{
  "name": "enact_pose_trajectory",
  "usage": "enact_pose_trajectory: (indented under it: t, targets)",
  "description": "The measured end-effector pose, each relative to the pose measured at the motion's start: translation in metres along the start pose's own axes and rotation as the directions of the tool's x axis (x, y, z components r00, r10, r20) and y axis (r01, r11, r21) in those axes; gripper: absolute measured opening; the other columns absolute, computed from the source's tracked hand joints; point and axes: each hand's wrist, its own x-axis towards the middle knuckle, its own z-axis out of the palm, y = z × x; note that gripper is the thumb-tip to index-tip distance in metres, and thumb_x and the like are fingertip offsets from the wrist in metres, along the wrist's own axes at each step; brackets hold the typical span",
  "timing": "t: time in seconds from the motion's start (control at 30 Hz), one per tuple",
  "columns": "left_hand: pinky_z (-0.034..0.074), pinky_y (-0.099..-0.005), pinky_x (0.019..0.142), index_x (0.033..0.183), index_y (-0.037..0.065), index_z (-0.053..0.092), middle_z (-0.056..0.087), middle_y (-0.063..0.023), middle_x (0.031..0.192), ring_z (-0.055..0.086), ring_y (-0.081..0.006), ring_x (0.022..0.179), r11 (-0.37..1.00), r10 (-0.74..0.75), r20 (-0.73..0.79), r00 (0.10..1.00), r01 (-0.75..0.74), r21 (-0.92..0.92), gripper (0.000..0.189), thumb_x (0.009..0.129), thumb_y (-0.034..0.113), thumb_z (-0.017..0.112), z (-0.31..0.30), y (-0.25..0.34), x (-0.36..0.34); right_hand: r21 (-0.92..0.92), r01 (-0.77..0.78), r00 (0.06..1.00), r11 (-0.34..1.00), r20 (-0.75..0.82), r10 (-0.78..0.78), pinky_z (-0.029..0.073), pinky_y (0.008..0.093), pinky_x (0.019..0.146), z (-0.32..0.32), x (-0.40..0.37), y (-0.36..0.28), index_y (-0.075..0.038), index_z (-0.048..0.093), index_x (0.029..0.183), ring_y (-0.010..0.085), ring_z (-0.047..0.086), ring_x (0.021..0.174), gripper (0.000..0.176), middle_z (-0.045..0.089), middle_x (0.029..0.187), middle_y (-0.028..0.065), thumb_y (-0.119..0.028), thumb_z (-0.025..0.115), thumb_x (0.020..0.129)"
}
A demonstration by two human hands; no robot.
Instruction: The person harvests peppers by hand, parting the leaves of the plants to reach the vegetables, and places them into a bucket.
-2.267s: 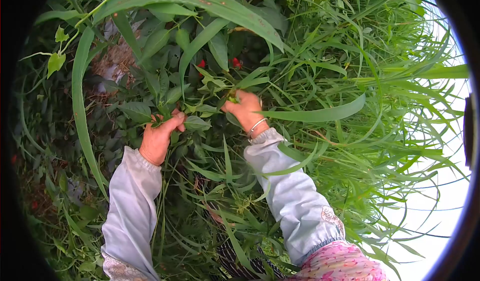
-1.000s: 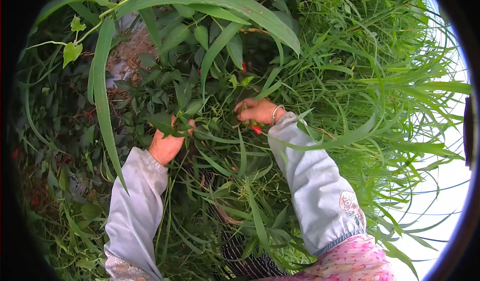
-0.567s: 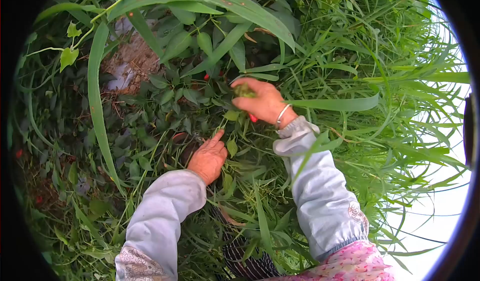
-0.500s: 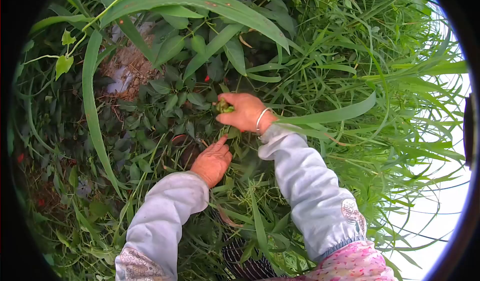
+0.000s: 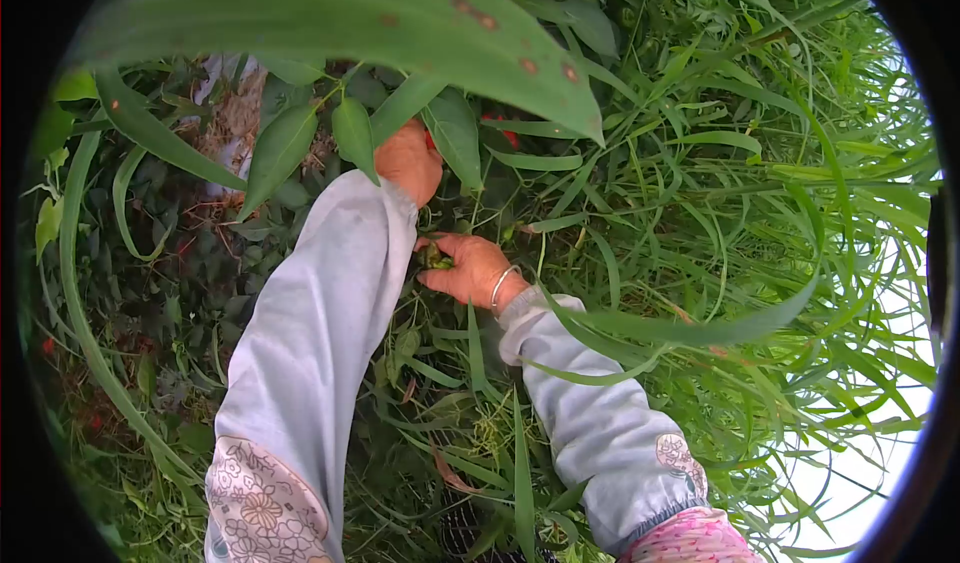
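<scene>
My left hand reaches up among the dark leaves of a pepper plant. Leaves cover its fingers, so their grip is hidden. Just beside it, red peppers show between the leaves. Lower and to the right, my right hand is closed around a small handful of peppers, of which mostly green parts show between thumb and fingers. A bracelet circles that wrist. Both forearms wear pale sleeves.
A broad spotted grass blade hangs close across the top of the view. Tall grass crowds the right side. Bare soil shows at upper left, and a long curved blade runs down the left.
My left hand has moved up and away, in behind the pepper leaves. My right hand sits slightly lower, still holding its handful. The spotted blade now looms larger and nearer.
</scene>
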Motion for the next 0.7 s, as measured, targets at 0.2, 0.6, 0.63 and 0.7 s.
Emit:
enact_pose_trajectory:
  t: [0.2,0.6,0.63,0.7]
  targets:
    - [0.044,-0.0403,0.078,0.087,0.005,0.062,0.058,-0.0142,0.086,0.056,-0.0311,0.087,0.963,0.264,0.188,0.946,-0.268,-0.003,0.018,0.076,0.017,0.054,0.014,-0.012,-0.009,0.004,0.027,0.997,1.000,-0.071,-0.026,0.045,0.0344,0.086,0.012,0.005,0.018,-0.016,0.056,0.114,0.0300,0.058,0.098,0.048,0.061,0.108,0.0131,-0.031,0.068,0.069]
    - [0.044,-0.0268,0.072,0.106,0.003,0.051,0.059,-0.0051,0.088,0.055,-0.0136,0.078,0.507,-0.271,0.044,0.962,0.181,-0.843,0.032,0.074,-0.001,0.056,-0.059,0.038,-0.038,0.046,-0.038,0.995,0.998,-0.089,0.042,0.049,0.0277,0.064,0.025,0.013,0.031,-0.005,0.059,0.111,0.0187,0.061,0.067,0.046,0.063,0.094,0.0118,-0.024,0.071,0.070]
    - [0.044,-0.0267,0.071,0.105,0.003,0.051,0.058,-0.0045,0.086,0.054,-0.0132,0.077,0.575,-0.207,-0.046,0.977,0.084,-0.814,0.032,0.074,-0.001,0.055,-0.056,0.038,-0.042,0.004,-0.083,0.993,0.997,-0.080,0.084,0.049,0.0279,0.064,0.023,0.013,0.029,-0.004,0.060,0.110,0.0192,0.061,0.067,0.046,0.063,0.095,0.0128,-0.024,0.071,0.070]
    - [0.044,-0.0262,0.070,0.104,0.003,0.051,0.056,-0.0036,0.084,0.052,-0.0127,0.075,0.626,-0.146,-0.108,0.983,0.007,-0.780,0.032,0.073,-0.003,0.053,-0.056,0.036,-0.043,0.053,-0.100,0.995,0.994,-0.018,0.102,0.046,0.0327,0.080,0.017,0.011,0.023,-0.009,0.059,0.114,0.0278,0.059,0.089,0.052,0.059,0.107,0.0157,-0.033,0.070,0.069]
